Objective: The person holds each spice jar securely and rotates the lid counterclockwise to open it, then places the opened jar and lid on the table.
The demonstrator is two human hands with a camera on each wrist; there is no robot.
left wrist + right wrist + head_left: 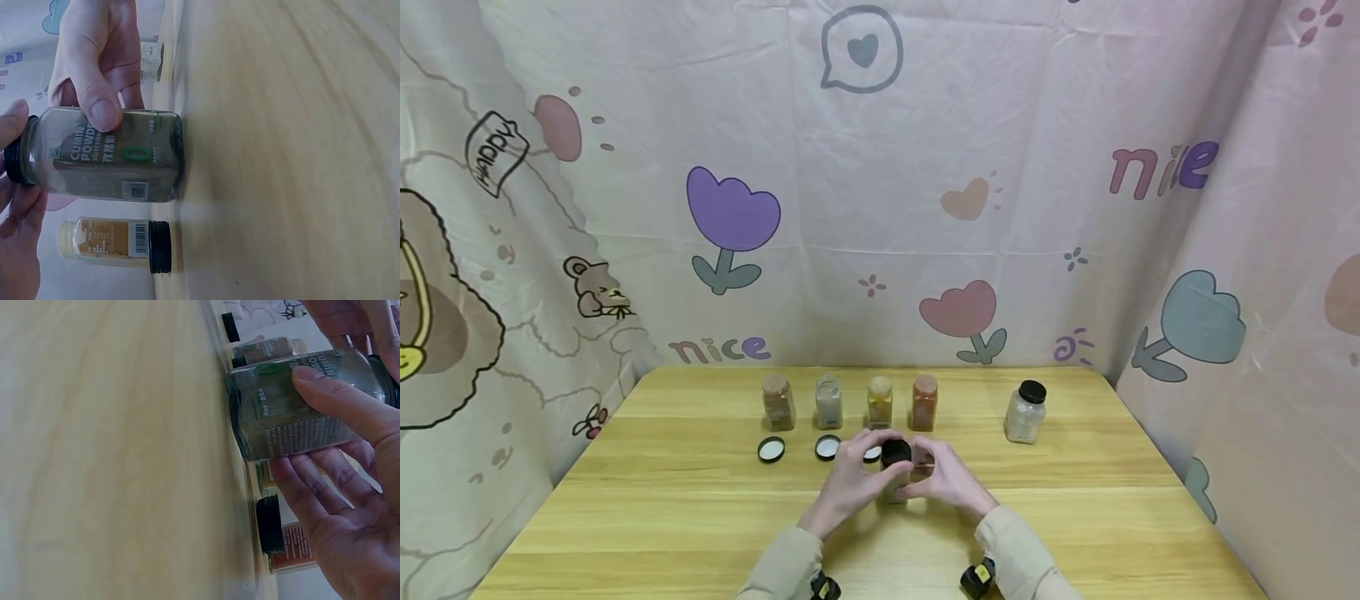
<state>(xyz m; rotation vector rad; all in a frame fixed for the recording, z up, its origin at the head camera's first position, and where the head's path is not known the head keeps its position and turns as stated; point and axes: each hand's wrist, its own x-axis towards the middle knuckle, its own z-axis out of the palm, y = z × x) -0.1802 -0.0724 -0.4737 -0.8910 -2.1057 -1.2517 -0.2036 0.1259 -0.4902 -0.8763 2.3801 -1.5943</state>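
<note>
A clear glass jar of cumin powder (81, 181) with a black lid (896, 452) stands upright between my two hands, near the middle of the table. My left hand (852, 473) holds the lid, thumb on the near side and fingers curled over the far side. With the thumb on the label and fingers behind, my right hand (953, 479) grips the jar's body. Whether the jar's base touches the table cannot be told. Behind it, a lid with a white inside (872, 453) is partly hidden by my left hand.
At the back stand uncapped jars: a brown one (778, 404), a pale one (829, 403), a yellow one (880, 404) and a red-orange one (924, 404). Lids (771, 450) lie before them. A black-capped jar (1026, 412) stands to the right on the wooden table (662, 508).
</note>
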